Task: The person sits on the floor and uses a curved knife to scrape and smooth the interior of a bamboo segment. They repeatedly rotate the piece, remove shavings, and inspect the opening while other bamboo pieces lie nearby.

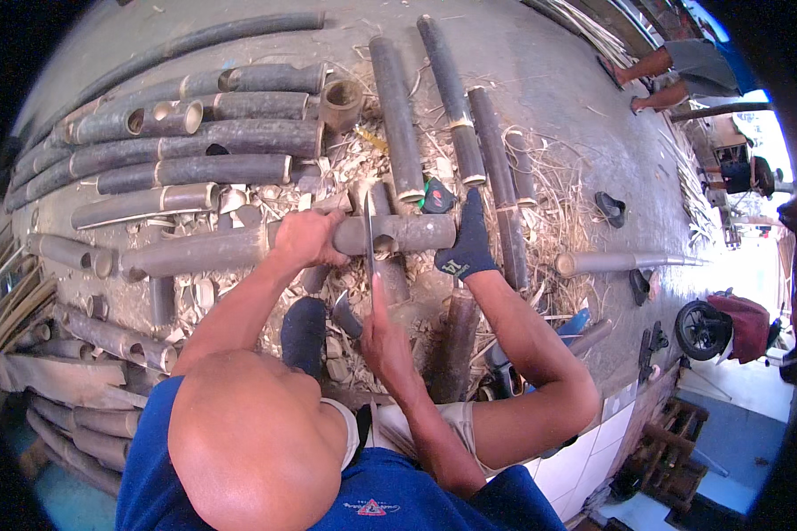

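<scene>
A long bamboo pole [195, 254] lies crosswise in front of me, with a hole cut in its side toward the right end. My left hand [310, 237] is closed over the pole, left of that hole. In my right hand [385, 347] is a long-bladed knife [369, 234], its narrow blade pointing away from me across the pole, close to the hole. Whether the blade touches the bamboo I cannot tell. At the pole's right end rests my foot in a dark sock [471, 243]. Beneath the pole lies another bamboo piece [390, 281].
Several cut bamboo poles [230, 142] lie in rows at the left, some with holes. More bamboo lengths [397, 115] stretch beyond my hands. Wood shavings [540, 239] cover the floor. A sandal [609, 209] lies to the right; a person [691, 71] stands at the far right.
</scene>
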